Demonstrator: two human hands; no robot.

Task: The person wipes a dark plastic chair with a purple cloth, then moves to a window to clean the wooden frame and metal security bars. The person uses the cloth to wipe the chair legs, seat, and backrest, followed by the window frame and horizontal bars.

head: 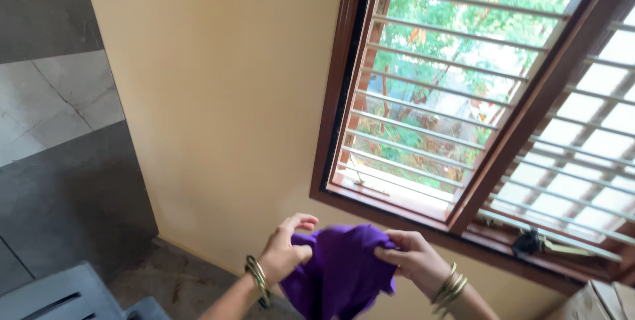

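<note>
the left hand (286, 248) and right hand (409, 252), both bangled, pinch the top edge of a purple cloth (340, 270) held up between them. beyond, a cream wall (225, 95); far right, a barred wooden window (463, 95).

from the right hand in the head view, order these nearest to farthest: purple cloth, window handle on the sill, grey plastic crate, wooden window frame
1. purple cloth: held in the grip of the right hand, and of the left hand too.
2. wooden window frame: its bottom edge runs just above the right hand.
3. window handle: on the sill, off to the right.
4. grey plastic crate: far left bottom corner, beyond the left hand.
</note>
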